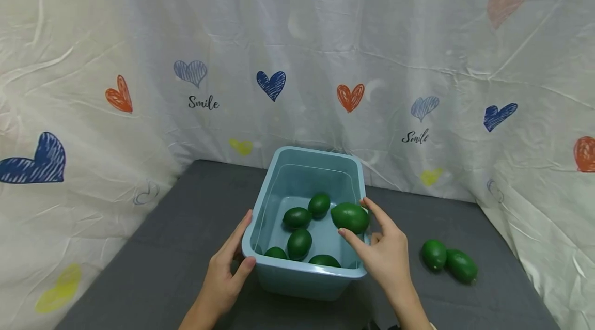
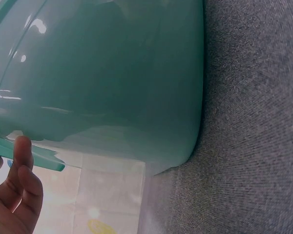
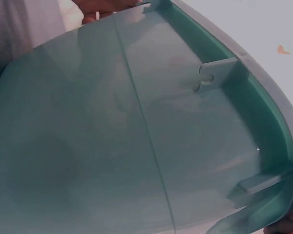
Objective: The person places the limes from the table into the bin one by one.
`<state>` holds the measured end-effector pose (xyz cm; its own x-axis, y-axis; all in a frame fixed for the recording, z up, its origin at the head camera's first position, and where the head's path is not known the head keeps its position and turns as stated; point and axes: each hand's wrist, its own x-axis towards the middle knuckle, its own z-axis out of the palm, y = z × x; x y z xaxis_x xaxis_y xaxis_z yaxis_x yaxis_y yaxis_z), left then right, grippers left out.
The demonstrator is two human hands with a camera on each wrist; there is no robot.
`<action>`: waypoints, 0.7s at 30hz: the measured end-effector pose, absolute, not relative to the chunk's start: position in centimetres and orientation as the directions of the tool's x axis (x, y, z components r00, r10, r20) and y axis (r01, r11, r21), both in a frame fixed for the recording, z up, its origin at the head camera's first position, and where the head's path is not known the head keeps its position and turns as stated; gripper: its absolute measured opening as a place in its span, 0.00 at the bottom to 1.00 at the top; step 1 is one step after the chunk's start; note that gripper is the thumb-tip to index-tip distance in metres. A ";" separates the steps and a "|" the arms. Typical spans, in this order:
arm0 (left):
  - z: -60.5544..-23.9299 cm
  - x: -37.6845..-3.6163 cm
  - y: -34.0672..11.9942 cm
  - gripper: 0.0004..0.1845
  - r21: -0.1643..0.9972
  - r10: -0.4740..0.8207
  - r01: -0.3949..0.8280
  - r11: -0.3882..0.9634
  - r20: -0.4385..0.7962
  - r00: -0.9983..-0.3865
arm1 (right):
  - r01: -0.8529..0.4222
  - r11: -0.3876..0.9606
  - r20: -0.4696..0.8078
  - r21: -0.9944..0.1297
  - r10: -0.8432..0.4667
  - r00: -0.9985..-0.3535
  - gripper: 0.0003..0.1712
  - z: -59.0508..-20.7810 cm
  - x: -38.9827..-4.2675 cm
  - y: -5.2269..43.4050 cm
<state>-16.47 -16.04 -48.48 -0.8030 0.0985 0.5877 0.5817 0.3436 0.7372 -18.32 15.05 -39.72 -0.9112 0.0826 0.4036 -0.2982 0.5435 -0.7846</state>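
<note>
A light blue plastic bin (image 1: 297,278) stands upright on the dark table, with several green limes (image 1: 299,244) inside. My left hand (image 1: 223,273) grips its near left corner, thumb at the front and fingers along the left side. In the left wrist view, fingers (image 2: 23,156) touch the bin below its rim. Over the bin's right rim, my right hand (image 1: 386,250) pinches a lime (image 1: 350,218) between thumb and forefinger. The right wrist view is filled by the bin's outer wall (image 3: 78,136); the held lime is not visible there.
Two more limes, one (image 1: 434,255) beside the other (image 1: 462,266), lie on the dark table surface (image 1: 186,237) right of the bin. A white curtain (image 1: 307,35) printed with hearts hangs behind the table and along both sides.
</note>
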 end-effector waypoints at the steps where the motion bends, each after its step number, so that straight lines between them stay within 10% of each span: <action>1: -48.5 -16.5 -16.1 0.39 0.737 0.098 0.582 0.345 0.588 -0.803 | -0.306 0.541 0.409 -0.783 0.076 -0.909 0.44 -39.7 -18.3 15.0; 21: -48.5 -16.5 -16.1 0.39 0.731 0.098 0.592 0.340 0.599 -0.795 | -0.358 0.569 0.492 -0.740 0.095 -0.866 0.39 -41.0 -18.1 17.0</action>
<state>-16.53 -16.09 -48.49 -0.7950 0.0984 0.5986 0.5922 0.3397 0.7307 -18.09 17.03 -41.00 -0.8656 0.0952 0.4916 -0.3577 0.5695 -0.7401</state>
